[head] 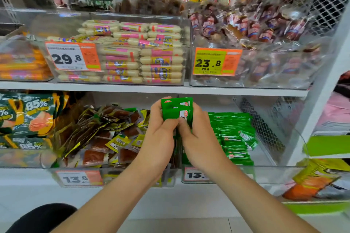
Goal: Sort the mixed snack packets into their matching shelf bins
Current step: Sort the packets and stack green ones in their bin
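Both hands hold a small stack of green snack packets (176, 108) upright in front of the lower shelf. My left hand (161, 128) grips the stack's left side, and my right hand (197, 132) grips its right side with the thumb pressed on the front. Below them to the left, a clear bin (79, 176) holds mixed yellow-and-brown packets (106, 134), with green ones showing at its back. To the right, another clear bin (265, 173) holds rows of matching green packets (233, 134).
The upper shelf carries clear bins of pink-and-yellow sausages (132, 55) and brown wrapped snacks (246, 30), with price tags 29.8 and 23.8. Green-and-orange bags (24, 119) sit at the lower left. A wire mesh panel (265, 125) closes the shelf's right end.
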Demonstrator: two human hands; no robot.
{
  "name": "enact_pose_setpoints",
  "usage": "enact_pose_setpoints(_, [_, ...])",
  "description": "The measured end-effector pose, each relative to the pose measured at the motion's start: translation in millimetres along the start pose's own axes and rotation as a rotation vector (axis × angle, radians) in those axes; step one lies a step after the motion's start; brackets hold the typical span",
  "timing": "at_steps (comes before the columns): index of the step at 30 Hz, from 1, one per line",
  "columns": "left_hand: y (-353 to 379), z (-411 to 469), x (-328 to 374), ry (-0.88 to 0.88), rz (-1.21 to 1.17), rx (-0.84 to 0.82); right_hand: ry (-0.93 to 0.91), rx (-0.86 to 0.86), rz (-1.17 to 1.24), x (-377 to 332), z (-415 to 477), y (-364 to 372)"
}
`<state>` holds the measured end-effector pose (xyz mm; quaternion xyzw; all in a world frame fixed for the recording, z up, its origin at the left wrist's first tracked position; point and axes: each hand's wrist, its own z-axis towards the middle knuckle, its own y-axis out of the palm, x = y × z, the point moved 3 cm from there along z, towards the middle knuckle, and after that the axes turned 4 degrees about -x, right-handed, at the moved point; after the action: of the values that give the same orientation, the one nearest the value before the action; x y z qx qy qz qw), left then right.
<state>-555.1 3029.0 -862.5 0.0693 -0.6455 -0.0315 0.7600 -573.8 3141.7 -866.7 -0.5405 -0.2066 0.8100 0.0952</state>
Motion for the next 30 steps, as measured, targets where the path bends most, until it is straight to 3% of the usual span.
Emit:
enact_pose_setpoints(4, [16.3, -2.1, 2.7, 0.045, 0.048, -0.084, 0.067, 0.067, 0.066, 6.3, 0.3, -11.5])
enact_pose_setpoints(8, [21.3, 0.8, 1.9, 0.072, -0.004, -0.097, -0.064, 0.035, -0.239, -2.3, -6.5, -18.7])
enact_pose_setpoints(12, [16.8, 9.8, -0.4, 0.014, -0.057, -0.104, -0.137, 0.037, -0.241, -2.4, -7.1, -20.1])
enact_pose_setpoints(16, [4.0, 17.6, -0.4, -0.045, 0.059, -0.164, -0.022, -0.047, 0.011, -2.6, -3.0, -28.7])
enact_pose_setpoints(19, [-2.7, 15.9, -1.2, -0.114, 0.127, -0.283, 0.066, 0.131, 0.141, 3.5, 4.1, -42.6])
enact_pose_setpoints(26, [-7.3, 11.1, -14.5, -0.204, -0.212, -0.106, 0.231, 0.19, 0.498, 3.8, 1.4, -34.4])
enact_pose_setpoints(30, [-9.0, 8.9, -8.2, -0.211, -0.385, -0.055, 0.084, 0.086, 0.013, -1.4, 1.1, -26.3])
